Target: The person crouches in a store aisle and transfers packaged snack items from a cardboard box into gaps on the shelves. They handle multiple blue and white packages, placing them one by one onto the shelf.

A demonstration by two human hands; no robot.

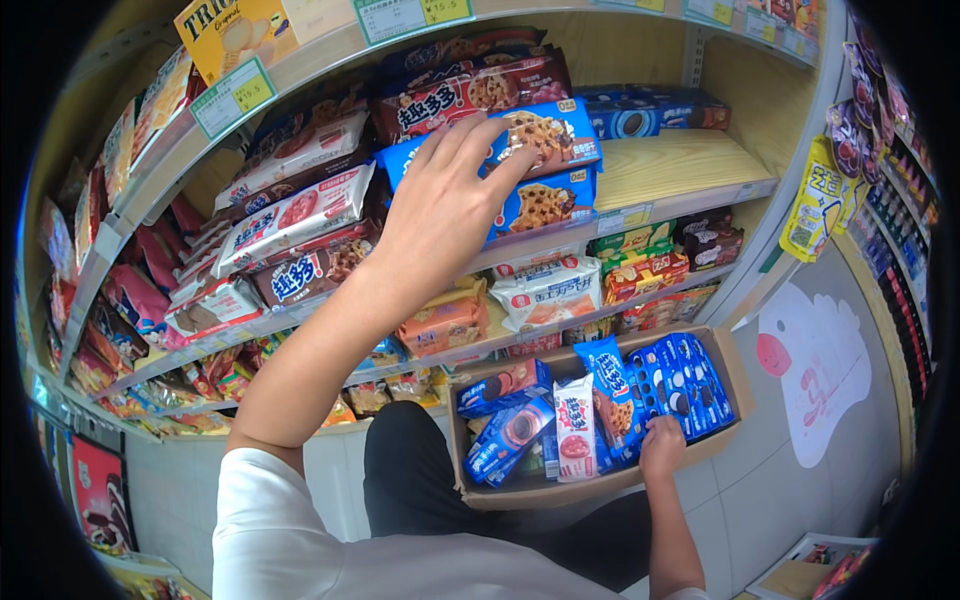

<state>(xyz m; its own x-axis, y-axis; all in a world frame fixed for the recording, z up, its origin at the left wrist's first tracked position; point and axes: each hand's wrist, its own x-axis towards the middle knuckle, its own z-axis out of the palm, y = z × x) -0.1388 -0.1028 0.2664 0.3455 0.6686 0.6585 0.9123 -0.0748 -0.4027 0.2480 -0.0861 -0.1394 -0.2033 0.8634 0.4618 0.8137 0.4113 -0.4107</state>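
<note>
My left hand [450, 184] lies over a blue cookie pack [551, 135] on the shelf, its fingers spread across the pack's upper face. Directly beneath is a second blue pack [544, 204], partly covered by my wrist. My right hand [663, 446] is down at the near side of an open cardboard box [525, 496], fingers bent close together. They touch the area between a tilted blue cookie pack [611, 390] and a row of blue cookie boxes [686, 382]; whether they grip anything is hidden. A white cookie pack [575, 427] and blue Oreo boxes [517, 431] lie left of it.
White cookie packs [300, 214] and dark red packs [465, 94] are stacked around the left hand. Blue boxes [645, 109] stand at the shelf's back right. A price-tag rail [637, 214] edges the shelf. Yellow snack bags [814, 199] hang at right, beside the metal upright.
</note>
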